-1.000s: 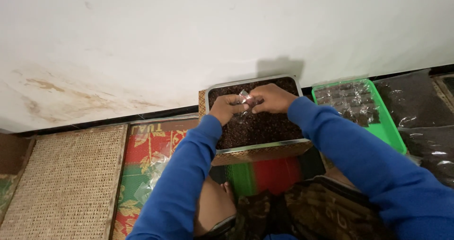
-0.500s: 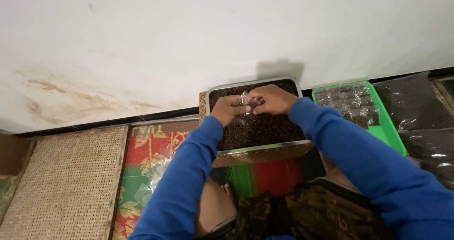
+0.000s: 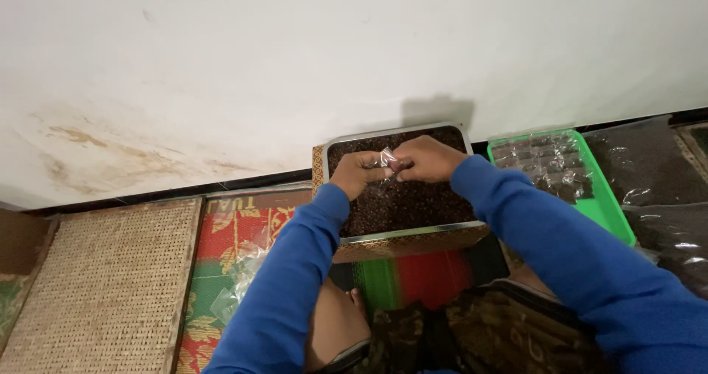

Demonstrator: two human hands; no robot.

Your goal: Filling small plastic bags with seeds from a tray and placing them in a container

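Clear small bag (image 3: 386, 160) pinched by both hands (image 3: 394, 166) over metal tray (image 3: 402, 230); green tray (image 3: 608, 204) beside

A small clear plastic bag (image 3: 386, 160), glossy and crinkled, is pinched between the left hand (image 3: 357, 172) and right hand (image 3: 425, 158). The rectangular tray (image 3: 398, 229) is rimmed in shiny metal; its dark granular filling (image 3: 413, 201) looks matt and coarse. Glossy plastic is seen in the green tray (image 3: 608, 208). The woven tan mat (image 3: 103, 285) appears rough and fibrous. Blue sleeves (image 3: 291, 271) are of soft matt cloth. The white wall (image 3: 295, 57) is matt and stained.
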